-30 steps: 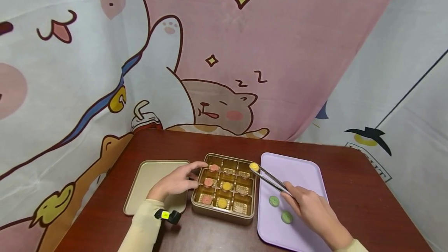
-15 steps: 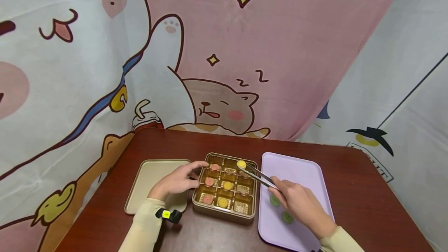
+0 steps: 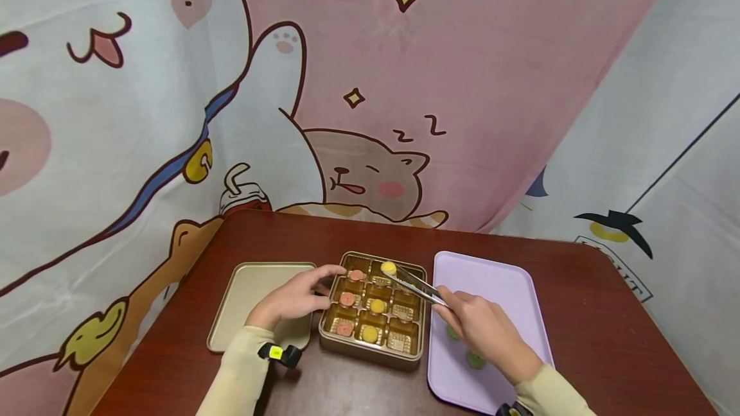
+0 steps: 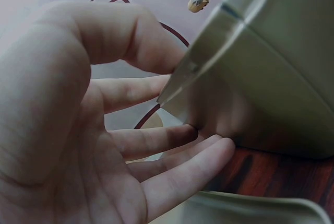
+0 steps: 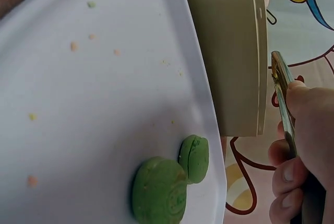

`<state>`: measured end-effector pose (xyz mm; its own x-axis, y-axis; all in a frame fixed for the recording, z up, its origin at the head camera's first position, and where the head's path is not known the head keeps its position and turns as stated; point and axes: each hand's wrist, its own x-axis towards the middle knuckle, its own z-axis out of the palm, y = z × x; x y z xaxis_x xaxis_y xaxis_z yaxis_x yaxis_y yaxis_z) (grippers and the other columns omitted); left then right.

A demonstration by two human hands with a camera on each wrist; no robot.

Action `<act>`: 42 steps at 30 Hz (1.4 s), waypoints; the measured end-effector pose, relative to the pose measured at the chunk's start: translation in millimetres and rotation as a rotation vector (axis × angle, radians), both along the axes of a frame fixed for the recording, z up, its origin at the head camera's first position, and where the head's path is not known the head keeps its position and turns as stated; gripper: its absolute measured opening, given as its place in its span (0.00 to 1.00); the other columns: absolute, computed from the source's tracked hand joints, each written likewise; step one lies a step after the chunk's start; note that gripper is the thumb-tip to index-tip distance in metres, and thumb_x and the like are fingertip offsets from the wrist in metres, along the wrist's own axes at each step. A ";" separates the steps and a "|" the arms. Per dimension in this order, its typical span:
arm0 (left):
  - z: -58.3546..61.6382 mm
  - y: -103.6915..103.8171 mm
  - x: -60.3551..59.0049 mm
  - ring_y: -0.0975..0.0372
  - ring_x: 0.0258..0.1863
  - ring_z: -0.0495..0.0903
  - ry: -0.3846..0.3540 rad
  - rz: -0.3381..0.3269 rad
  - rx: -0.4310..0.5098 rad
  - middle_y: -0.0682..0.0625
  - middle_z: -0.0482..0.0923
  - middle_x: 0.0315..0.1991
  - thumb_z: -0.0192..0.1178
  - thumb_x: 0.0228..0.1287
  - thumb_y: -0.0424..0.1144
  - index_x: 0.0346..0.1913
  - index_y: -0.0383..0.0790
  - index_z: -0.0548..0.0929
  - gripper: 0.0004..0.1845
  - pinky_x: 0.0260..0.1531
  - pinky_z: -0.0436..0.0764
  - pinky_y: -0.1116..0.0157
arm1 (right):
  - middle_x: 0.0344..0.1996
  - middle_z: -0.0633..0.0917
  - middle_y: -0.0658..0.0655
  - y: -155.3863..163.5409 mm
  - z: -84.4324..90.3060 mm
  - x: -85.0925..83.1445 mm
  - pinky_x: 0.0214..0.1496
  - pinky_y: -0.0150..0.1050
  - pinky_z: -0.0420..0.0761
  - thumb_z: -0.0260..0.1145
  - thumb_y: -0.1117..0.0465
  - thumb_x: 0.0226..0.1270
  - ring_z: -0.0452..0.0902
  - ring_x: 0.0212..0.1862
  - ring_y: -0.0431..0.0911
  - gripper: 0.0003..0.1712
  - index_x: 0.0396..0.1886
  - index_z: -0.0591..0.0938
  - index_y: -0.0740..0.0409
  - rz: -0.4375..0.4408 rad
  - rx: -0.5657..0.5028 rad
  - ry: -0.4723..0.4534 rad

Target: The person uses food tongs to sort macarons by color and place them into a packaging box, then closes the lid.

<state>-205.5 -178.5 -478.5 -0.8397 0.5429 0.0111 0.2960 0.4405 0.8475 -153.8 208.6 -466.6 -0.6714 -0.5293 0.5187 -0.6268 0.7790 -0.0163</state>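
Observation:
My right hand (image 3: 488, 332) grips metal tongs (image 3: 415, 286), whose tips hold a yellow round pastry (image 3: 389, 268) over the rear middle compartment of a gold box (image 3: 370, 353). The box has a divided insert. Pink pastries (image 3: 347, 299) sit down its left column; yellow ones (image 3: 377, 305) lie in the middle and front of the centre column. My left hand (image 3: 295, 297) touches the box's left side, fingertips against the outer wall in the left wrist view. Two green pastries (image 5: 160, 190) lie on a lilac tray (image 3: 480, 268), partly hidden by my right hand in the head view.
A flat gold lid or tray (image 3: 254, 287) lies left of the box, under my left forearm. The lilac tray stands close to the box's right side, with crumbs on it. A printed cloth (image 3: 497, 69) hangs behind the dark wooden table (image 3: 324, 390).
My right hand has moved left with the tongs, carrying the yellow pastry from the box's rear right corner to over the rear middle compartment. The left hand stays at the box.

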 end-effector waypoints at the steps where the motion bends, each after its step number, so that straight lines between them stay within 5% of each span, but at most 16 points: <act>1: 0.4 0.1 0.1 0.51 0.54 0.83 0.001 -0.001 -0.001 0.42 0.73 0.71 0.63 0.63 0.28 0.76 0.40 0.71 0.36 0.49 0.82 0.54 | 0.19 0.65 0.35 -0.1 -0.1 -0.1 0.17 0.37 0.70 0.74 0.52 0.69 0.62 0.19 0.32 0.11 0.43 0.82 0.51 -0.002 0.001 -0.002; 9: 1.9 0.1 0.2 0.50 0.53 0.83 0.024 -0.013 -0.004 0.40 0.75 0.70 0.64 0.63 0.28 0.76 0.38 0.70 0.36 0.48 0.82 0.54 | 0.20 0.72 0.39 0.3 -0.2 2.2 0.19 0.39 0.74 0.74 0.51 0.69 0.71 0.20 0.36 0.17 0.53 0.83 0.52 -0.046 0.018 -0.043; 16: 1.5 0.4 -0.5 0.47 0.55 0.83 0.017 -0.020 0.002 0.38 0.74 0.70 0.65 0.65 0.29 0.76 0.38 0.70 0.36 0.50 0.82 0.48 | 0.20 0.69 0.39 2.3 1.5 4.6 0.18 0.38 0.71 0.74 0.52 0.69 0.66 0.19 0.35 0.17 0.52 0.83 0.53 -0.044 0.009 -0.029; 37: 2.2 0.7 -0.2 0.48 0.57 0.82 0.016 0.001 -0.034 0.41 0.72 0.73 0.63 0.65 0.31 0.77 0.43 0.70 0.36 0.47 0.83 0.51 | 0.22 0.70 0.36 24.1 5.9 18.9 0.21 0.34 0.67 0.75 0.54 0.68 0.63 0.23 0.31 0.19 0.56 0.84 0.49 -0.097 -0.078 -0.073; 42: 0.3 -0.3 -0.3 0.52 0.52 0.83 0.009 -0.003 -0.008 0.42 0.77 0.67 0.64 0.64 0.30 0.76 0.41 0.71 0.36 0.47 0.81 0.53 | 0.24 0.74 0.35 35.4 5.8 24.8 0.22 0.35 0.70 0.77 0.56 0.65 0.66 0.24 0.32 0.20 0.56 0.85 0.50 -0.106 -0.104 -0.052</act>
